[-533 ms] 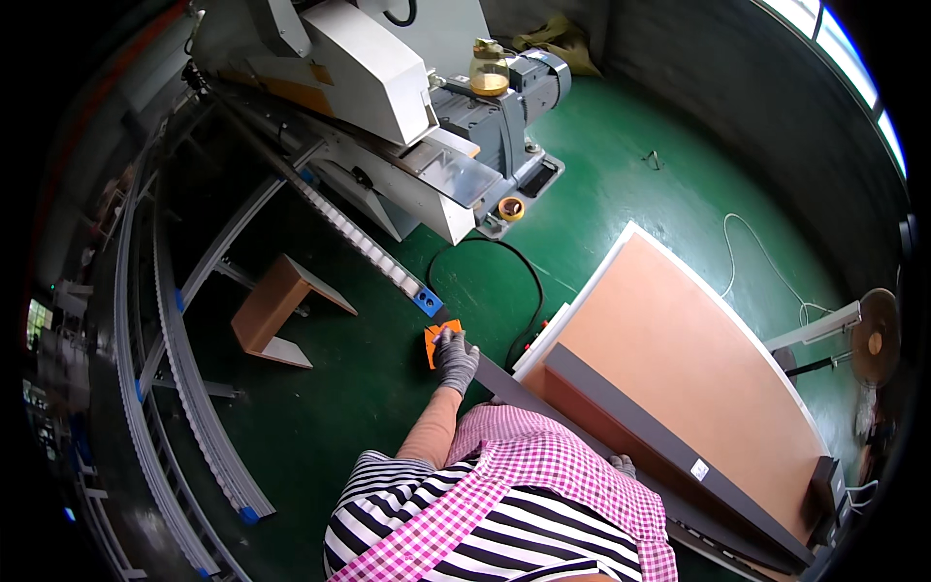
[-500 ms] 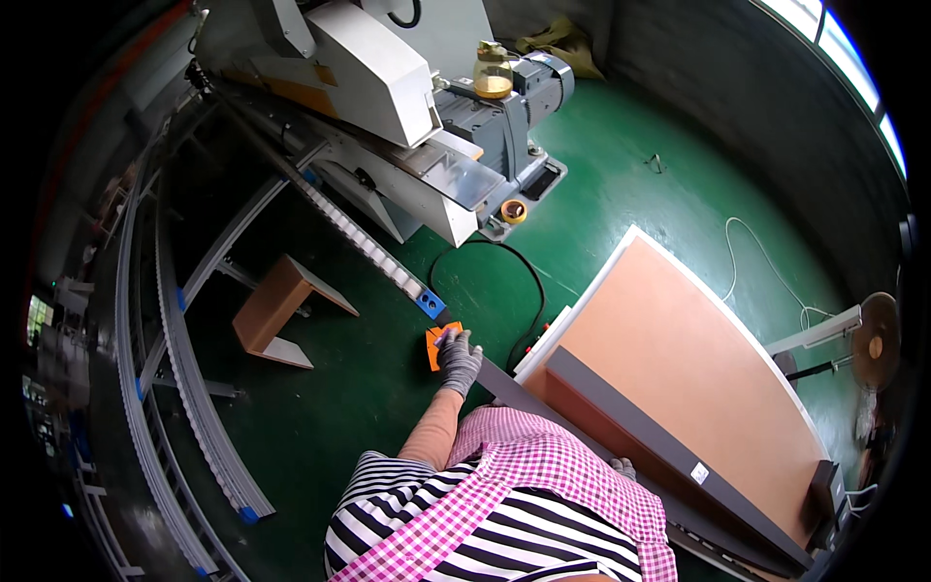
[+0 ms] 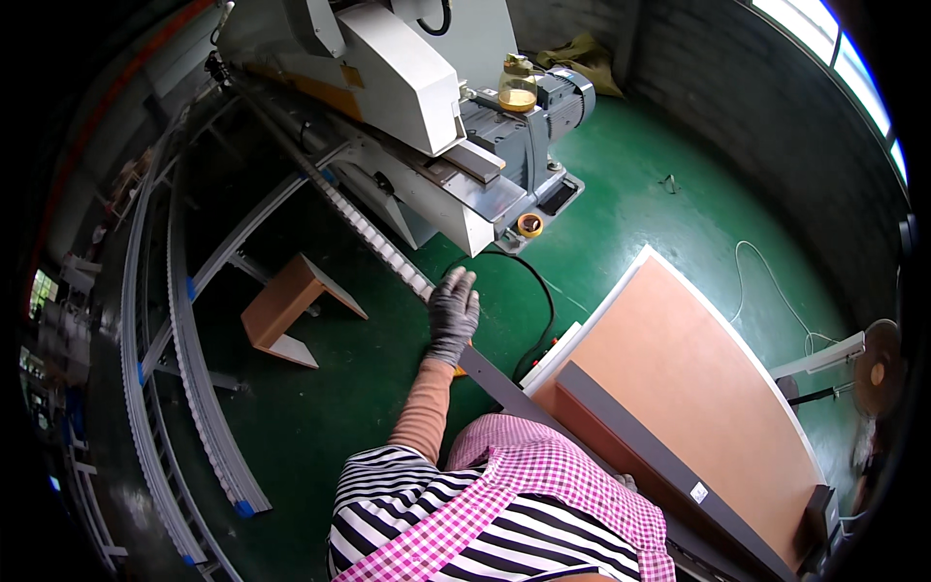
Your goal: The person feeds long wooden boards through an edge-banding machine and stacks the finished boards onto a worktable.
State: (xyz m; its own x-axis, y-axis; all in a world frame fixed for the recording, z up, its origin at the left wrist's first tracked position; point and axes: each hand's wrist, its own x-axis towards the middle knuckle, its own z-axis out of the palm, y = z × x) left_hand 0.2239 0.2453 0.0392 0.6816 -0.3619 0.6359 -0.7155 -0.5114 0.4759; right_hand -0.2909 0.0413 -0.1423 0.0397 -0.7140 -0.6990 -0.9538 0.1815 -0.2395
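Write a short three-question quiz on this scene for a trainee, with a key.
1. True or false: the left hand is bare.
2. Which is nearest that hand? A) jar B) window C) roller rail
3. Fill in: the checked apron is white and ____.

Key: 1. False: it is gloved. 2. C. 3. pink.

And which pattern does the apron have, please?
The apron has pink-and-white checks; the head view shows it best.
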